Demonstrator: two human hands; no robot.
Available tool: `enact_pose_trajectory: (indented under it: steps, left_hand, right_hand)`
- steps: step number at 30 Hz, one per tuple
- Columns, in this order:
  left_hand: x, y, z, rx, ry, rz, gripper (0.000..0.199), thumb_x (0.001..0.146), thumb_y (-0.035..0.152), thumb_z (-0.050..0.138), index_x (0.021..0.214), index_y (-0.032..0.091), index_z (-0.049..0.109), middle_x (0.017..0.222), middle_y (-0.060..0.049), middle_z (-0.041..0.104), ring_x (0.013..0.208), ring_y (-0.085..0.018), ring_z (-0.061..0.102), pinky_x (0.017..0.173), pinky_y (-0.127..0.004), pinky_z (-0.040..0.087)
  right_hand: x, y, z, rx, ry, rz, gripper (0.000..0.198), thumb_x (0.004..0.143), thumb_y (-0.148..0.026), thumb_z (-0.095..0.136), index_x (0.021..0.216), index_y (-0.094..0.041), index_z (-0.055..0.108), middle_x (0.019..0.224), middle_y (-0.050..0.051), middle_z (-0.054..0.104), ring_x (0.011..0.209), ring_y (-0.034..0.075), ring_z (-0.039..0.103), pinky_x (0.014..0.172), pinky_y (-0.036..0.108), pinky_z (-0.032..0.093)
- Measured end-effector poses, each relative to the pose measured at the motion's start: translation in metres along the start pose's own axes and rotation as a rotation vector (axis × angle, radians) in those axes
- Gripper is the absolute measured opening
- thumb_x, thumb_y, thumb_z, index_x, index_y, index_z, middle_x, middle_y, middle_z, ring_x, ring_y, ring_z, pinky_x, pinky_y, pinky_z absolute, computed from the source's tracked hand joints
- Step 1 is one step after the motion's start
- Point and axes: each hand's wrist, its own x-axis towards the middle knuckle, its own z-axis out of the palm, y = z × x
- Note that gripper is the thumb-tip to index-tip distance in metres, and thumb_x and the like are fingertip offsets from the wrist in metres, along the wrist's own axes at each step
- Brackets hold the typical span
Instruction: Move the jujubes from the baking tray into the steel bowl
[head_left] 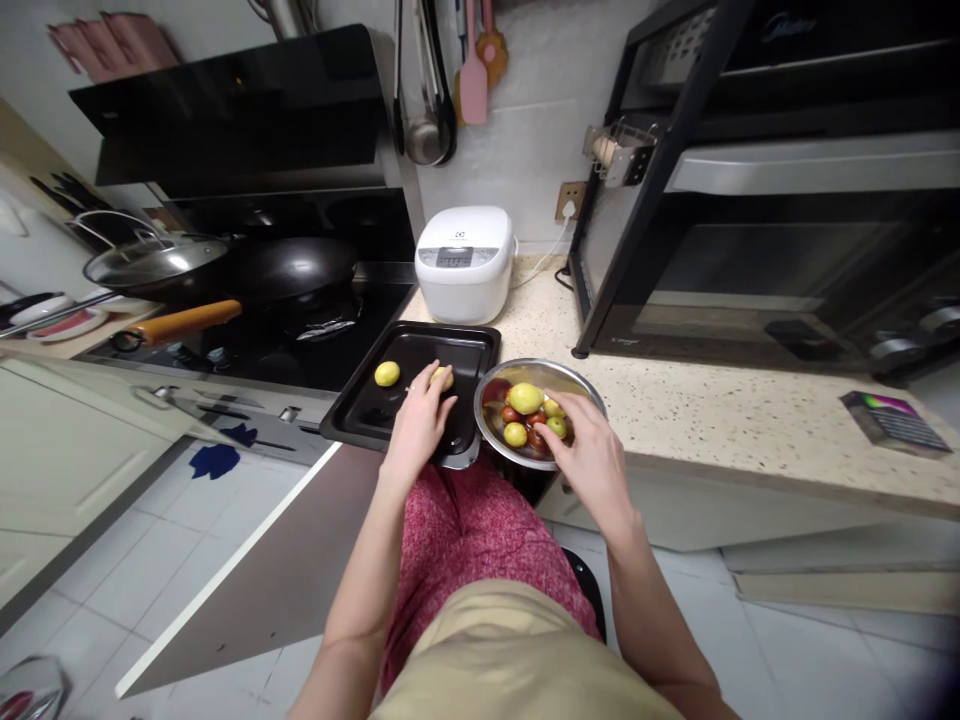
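Note:
My left hand (421, 415) is over a black baking tray (345, 408), its fingers curved round a small yellow fruit (444, 377) that they partly hide. Another yellow fruit (387, 374) lies alone on the tray to the left. My right hand (589, 440) reaches over the right rim of a steel bowl (491, 440), thumb and fingertips at a greenish fruit (556, 427). Also in the bowl are a larger yellow fruit (527, 398), a smaller yellow one (515, 435) and several reddish-brown fruits (510, 413). My right fingers cover part of the contents.
A white rice cooker (463, 270) stands behind the tray. On the left is a stove with a wok (300, 268) and its wooden handle (187, 323). An oven (795, 270) stands on the right. Below the tray, a cabinet door (285, 570) hangs open beside my legs.

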Motion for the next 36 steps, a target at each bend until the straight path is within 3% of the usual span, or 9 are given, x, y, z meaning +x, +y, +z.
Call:
enact_pose_trajectory:
  steps: [4, 8, 16, 24, 30, 36]
  left_hand:
    - [0.028, -0.022, 0.003, 0.16, -0.188, 0.0, 0.051, 0.099, 0.015, 0.06, 0.149, 0.015, 0.051, 0.161, -0.022, 0.044, 0.151, -0.034, 0.044, 0.121, -0.053, 0.042]
    - [0.039, -0.024, 0.008, 0.266, -0.3, -0.02, 0.048, 0.098, 0.01, 0.058, 0.145, 0.014, 0.055, 0.16, -0.022, 0.045, 0.145, -0.033, 0.05, 0.118, -0.05, 0.045]
    - [0.04, -0.021, 0.014, 0.285, -0.253, -0.05, 0.037, 0.1, 0.008, 0.048, 0.131, 0.018, 0.065, 0.135, -0.015, 0.062, 0.12, -0.028, 0.064, 0.104, -0.043, 0.055]
    - [0.036, -0.025, 0.014, 0.196, -0.177, -0.051, 0.03, 0.098, 0.01, 0.054, 0.125, 0.017, 0.063, 0.116, -0.012, 0.065, 0.107, -0.026, 0.068, 0.1, -0.044, 0.056]
    - [0.014, 0.016, -0.007, -0.276, 0.015, 0.016, 0.028, 0.102, 0.026, 0.055, 0.129, 0.021, 0.061, 0.128, -0.012, 0.062, 0.116, -0.025, 0.066, 0.095, -0.041, 0.061]
    - [-0.018, 0.073, -0.016, -0.588, -0.017, 0.024, 0.03, 0.104, 0.029, 0.055, 0.133, 0.023, 0.061, 0.136, -0.011, 0.06, 0.123, -0.023, 0.064, 0.097, -0.034, 0.062]
  right_hand:
    - [-0.008, 0.003, -0.005, 0.036, 0.046, -0.006, 0.034, 0.098, -0.034, 0.058, 0.129, -0.021, 0.067, 0.128, 0.013, 0.071, 0.115, 0.031, 0.068, 0.097, 0.049, 0.056]
    - [-0.013, 0.01, -0.01, 0.052, 0.067, -0.018, 0.032, 0.099, -0.034, 0.057, 0.127, -0.022, 0.067, 0.125, 0.012, 0.072, 0.114, 0.03, 0.068, 0.099, 0.049, 0.055]
    - [-0.018, 0.014, -0.01, 0.092, 0.093, -0.04, 0.028, 0.1, -0.03, 0.058, 0.124, -0.021, 0.069, 0.123, 0.011, 0.073, 0.114, 0.028, 0.068, 0.101, 0.048, 0.055]
    - [-0.017, 0.004, -0.011, 0.131, 0.117, -0.061, 0.024, 0.099, -0.028, 0.058, 0.12, -0.023, 0.07, 0.121, 0.01, 0.074, 0.114, 0.028, 0.068, 0.102, 0.05, 0.056]
    - [-0.018, -0.004, -0.011, 0.159, 0.12, -0.082, 0.022, 0.101, -0.029, 0.057, 0.115, -0.024, 0.073, 0.116, 0.009, 0.076, 0.111, 0.027, 0.07, 0.102, 0.049, 0.058]
    - [-0.023, -0.016, -0.007, 0.17, 0.079, -0.195, 0.029, 0.103, -0.025, 0.055, 0.128, -0.025, 0.07, 0.123, 0.008, 0.075, 0.117, 0.024, 0.069, 0.106, 0.046, 0.057]
